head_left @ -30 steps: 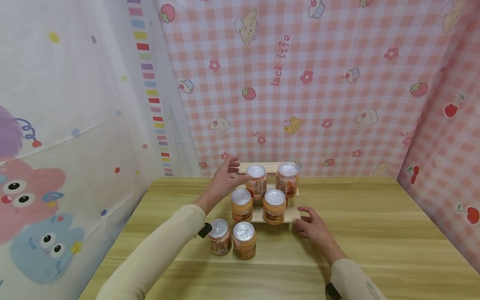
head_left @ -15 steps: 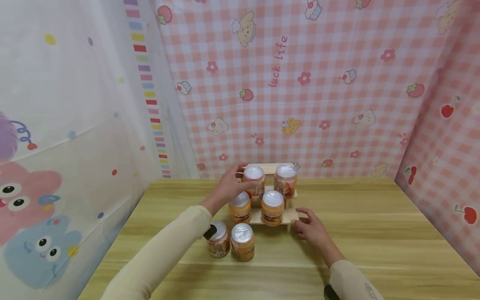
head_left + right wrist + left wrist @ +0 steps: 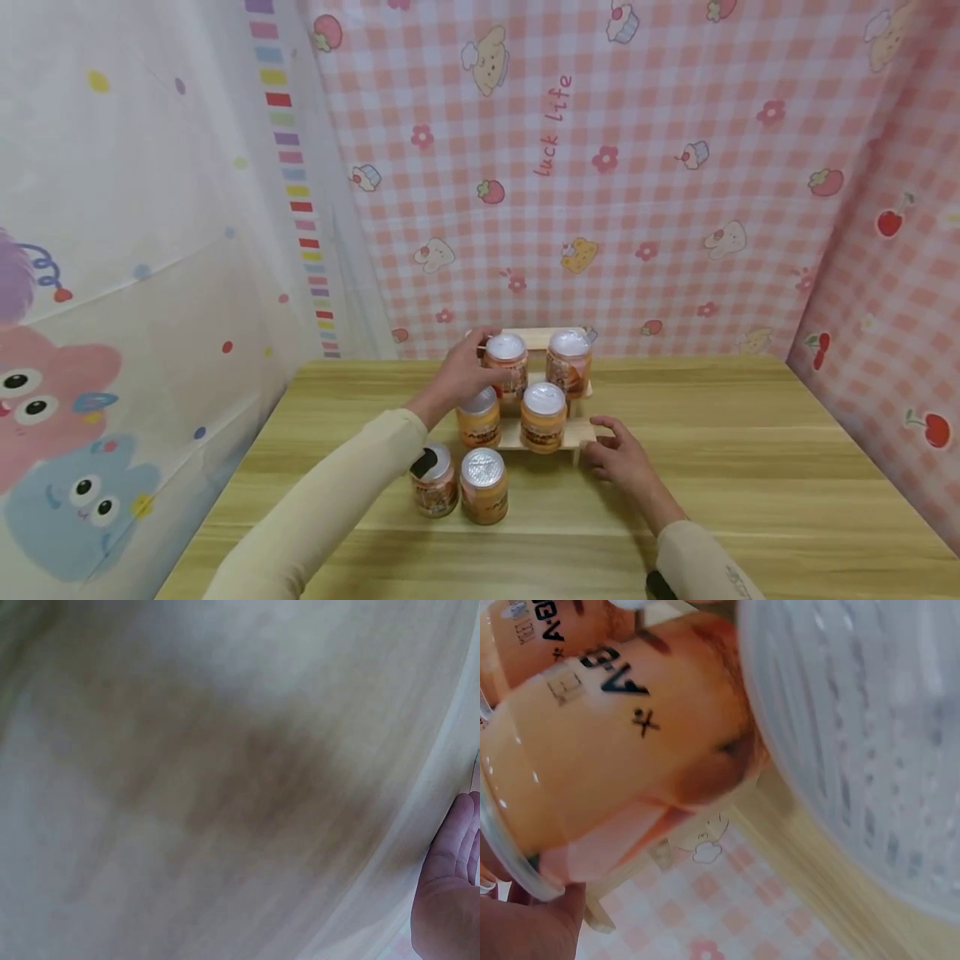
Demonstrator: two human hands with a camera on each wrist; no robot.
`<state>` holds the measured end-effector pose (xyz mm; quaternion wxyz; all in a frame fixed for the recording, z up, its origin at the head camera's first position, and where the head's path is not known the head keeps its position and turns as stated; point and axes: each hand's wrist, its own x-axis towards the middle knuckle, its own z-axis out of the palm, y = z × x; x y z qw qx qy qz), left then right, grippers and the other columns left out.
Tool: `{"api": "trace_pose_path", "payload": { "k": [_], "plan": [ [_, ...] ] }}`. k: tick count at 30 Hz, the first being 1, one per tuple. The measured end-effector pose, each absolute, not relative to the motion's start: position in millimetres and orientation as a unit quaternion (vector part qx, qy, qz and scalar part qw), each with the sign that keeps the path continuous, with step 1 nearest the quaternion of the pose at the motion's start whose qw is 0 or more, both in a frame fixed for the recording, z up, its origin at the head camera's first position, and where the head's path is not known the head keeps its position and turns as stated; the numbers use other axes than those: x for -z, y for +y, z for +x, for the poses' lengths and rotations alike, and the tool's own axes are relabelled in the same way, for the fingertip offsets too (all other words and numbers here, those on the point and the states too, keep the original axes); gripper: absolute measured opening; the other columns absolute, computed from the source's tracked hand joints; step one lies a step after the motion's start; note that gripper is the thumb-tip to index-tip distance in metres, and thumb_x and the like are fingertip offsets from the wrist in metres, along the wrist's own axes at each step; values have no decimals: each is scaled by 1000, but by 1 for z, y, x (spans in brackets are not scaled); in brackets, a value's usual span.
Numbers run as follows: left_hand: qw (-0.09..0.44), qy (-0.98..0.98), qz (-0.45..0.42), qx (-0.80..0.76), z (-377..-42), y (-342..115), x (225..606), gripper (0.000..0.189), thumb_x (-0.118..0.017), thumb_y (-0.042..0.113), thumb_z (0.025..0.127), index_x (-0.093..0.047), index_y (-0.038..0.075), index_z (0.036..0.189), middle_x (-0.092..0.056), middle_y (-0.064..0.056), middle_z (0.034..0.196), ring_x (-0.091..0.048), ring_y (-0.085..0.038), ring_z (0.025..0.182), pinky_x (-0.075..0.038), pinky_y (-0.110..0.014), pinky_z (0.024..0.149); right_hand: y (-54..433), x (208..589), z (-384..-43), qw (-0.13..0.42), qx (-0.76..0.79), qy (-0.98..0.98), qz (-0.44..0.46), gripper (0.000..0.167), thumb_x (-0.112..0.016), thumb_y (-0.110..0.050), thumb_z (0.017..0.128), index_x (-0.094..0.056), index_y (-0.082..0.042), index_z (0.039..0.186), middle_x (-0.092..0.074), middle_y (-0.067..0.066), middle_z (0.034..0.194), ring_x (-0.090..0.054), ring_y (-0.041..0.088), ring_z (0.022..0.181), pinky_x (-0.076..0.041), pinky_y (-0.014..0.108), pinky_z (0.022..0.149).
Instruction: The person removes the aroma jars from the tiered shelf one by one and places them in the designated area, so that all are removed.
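My left hand (image 3: 459,375) grips the back-left jar (image 3: 506,360), a clear jar of orange filling with a silver lid, on the upper shelf of a small wooden step rack (image 3: 536,337). Its thumb lies across the front; the fingertips are partly hidden behind. Beside that jar stands another jar (image 3: 568,363). On the lower step are a left jar (image 3: 480,425) and a right jar (image 3: 543,421). My right hand (image 3: 621,458) holds the right end of the lower step. In the left wrist view, an orange jar (image 3: 615,750) lies in front of the left hand (image 3: 532,926).
Two more jars stand on the wooden table (image 3: 720,467) before the rack: a left table jar (image 3: 435,492), partly behind the left wrist strap, and a right table jar (image 3: 484,496). A pink checked cloth (image 3: 637,208) hangs behind; a white printed cloth (image 3: 187,208) hangs left.
My left hand has moved right and closed round the back-left jar; it was at the jar's left side before. My right hand has stayed at the rack's end. The view has shifted slightly.
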<state>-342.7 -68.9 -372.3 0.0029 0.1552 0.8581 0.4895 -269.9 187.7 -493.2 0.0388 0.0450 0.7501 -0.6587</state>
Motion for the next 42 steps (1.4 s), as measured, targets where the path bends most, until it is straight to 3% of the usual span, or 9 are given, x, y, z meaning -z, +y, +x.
{"api": "trace_pose_path", "payload": {
  "k": [15,26,32,42],
  "plan": [
    [-50,839,169,-514,-344,-70,363,62,-86,23,78,-54,12,129,-59,-5,120,-59,-24,112,-53,-38,88,190,494,-271,33,662,748,44,47,-59,-3,96,-42,0,139,-61,21,109,-62,18,80,-53,33,66],
    [-88,792,169,-580,-335,-78,338,64,-86,18,78,-52,11,132,-60,-8,121,-59,-26,111,-54,-37,87,190,496,-270,32,655,754,38,47,-59,-4,96,-42,0,140,-60,23,112,-62,19,82,-55,36,70],
    [-89,779,182,-593,-326,-90,324,68,-86,18,79,-50,9,136,-58,-9,124,-58,-27,114,-52,-39,91,188,493,-269,28,656,754,37,48,-59,-4,95,-42,0,140,-60,23,111,-62,19,81,-55,37,70],
    [-99,797,165,-573,-315,-119,315,68,-86,19,78,-50,9,135,-58,-11,122,-58,-28,110,-53,-42,88,190,494,-268,33,654,755,39,48,-59,-5,97,-42,-1,141,-58,27,117,-64,21,86,-56,38,73]
  ]
}}
